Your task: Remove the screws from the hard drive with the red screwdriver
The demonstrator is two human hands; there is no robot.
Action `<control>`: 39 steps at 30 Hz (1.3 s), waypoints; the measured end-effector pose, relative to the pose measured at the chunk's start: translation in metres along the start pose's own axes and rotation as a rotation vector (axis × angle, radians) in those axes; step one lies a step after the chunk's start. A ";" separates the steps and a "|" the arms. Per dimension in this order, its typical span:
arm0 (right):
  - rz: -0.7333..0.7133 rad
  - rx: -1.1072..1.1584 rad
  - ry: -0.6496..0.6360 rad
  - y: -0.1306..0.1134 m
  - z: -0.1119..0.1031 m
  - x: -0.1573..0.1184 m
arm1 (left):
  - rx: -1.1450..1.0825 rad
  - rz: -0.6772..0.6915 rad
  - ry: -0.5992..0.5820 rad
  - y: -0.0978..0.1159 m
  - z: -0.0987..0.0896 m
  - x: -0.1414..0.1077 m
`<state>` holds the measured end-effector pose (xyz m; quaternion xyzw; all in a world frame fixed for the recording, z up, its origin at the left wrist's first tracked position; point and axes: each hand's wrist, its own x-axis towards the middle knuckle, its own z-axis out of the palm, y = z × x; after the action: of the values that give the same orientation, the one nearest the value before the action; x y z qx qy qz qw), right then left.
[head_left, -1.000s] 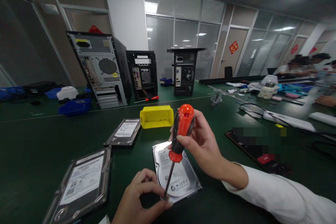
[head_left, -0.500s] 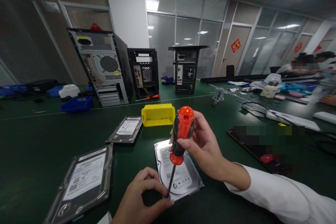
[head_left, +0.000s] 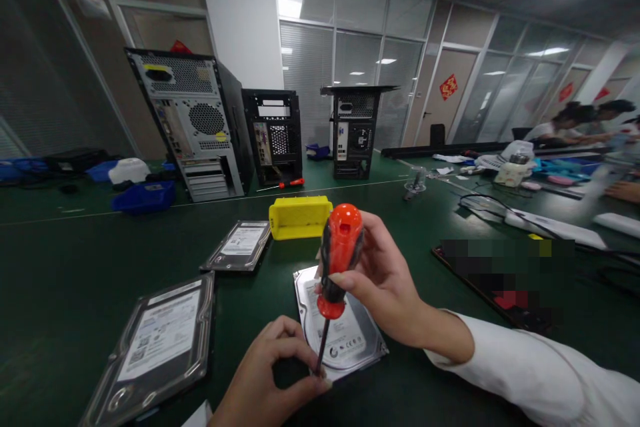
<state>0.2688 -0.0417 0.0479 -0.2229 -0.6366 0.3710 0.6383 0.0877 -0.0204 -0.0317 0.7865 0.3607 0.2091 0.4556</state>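
A red-and-black screwdriver (head_left: 342, 253) is gripped around its handle by my right hand (head_left: 383, 280), with the thumb along the near side. Its thin shaft slants down to the near-left corner of a silver hard drive (head_left: 345, 340) lying label up on the table. At that corner my left hand (head_left: 273, 373) is closed in a pinch, thumb and index finger meeting around the screwdriver's tip. Whatever lies between those fingertips is too small and covered to make out. Two more hard drives, one near (head_left: 163, 340) and one farther (head_left: 243, 243), lie to the left.
Behind the silver drive stands a yellow bin (head_left: 300, 219). Three computer cases (head_left: 200, 120) line the back, with another screwdriver (head_left: 291, 183) before them. Blue bins (head_left: 145, 197) sit at left. A blurred-out dark object (head_left: 500, 287), a power strip (head_left: 555, 227) and cables occupy the right. People work far right.
The screwdriver's handle has tipped slightly left, and my right hand has moved with it. The pinch of my left hand and the hard drives stay in place.
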 end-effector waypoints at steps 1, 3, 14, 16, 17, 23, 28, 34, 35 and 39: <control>-0.010 -0.004 -0.005 0.000 0.001 0.000 | 0.006 0.004 -0.003 0.000 0.000 0.000; -0.024 -0.026 -0.018 0.000 0.002 0.001 | 0.025 0.000 -0.002 -0.001 0.000 0.001; 0.001 -0.031 -0.197 0.002 0.012 0.013 | 0.034 -0.027 0.048 -0.003 0.001 0.002; 0.032 -0.010 -0.242 0.000 0.012 0.015 | 0.042 -0.026 0.041 -0.003 0.001 0.002; 0.042 -0.006 -0.260 -0.002 0.011 0.015 | 0.042 -0.023 0.039 -0.002 0.001 0.002; 0.030 0.000 -0.267 -0.010 0.006 0.019 | 0.006 -0.036 0.045 0.005 0.000 0.001; 0.035 0.021 -0.250 -0.010 0.005 0.019 | -0.002 -0.041 0.033 0.007 0.000 0.000; 0.042 0.016 -0.260 -0.005 0.006 0.016 | 0.015 -0.056 0.063 0.009 0.001 0.000; 0.036 0.028 -0.258 -0.003 0.006 0.016 | 0.014 -0.052 0.066 0.009 0.001 -0.001; 0.036 0.057 -0.239 0.001 0.006 0.015 | -0.001 -0.053 0.077 0.009 0.002 -0.003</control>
<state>0.2618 -0.0312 0.0574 -0.1703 -0.6933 0.4242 0.5571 0.0904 -0.0265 -0.0247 0.7678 0.3987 0.2270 0.4471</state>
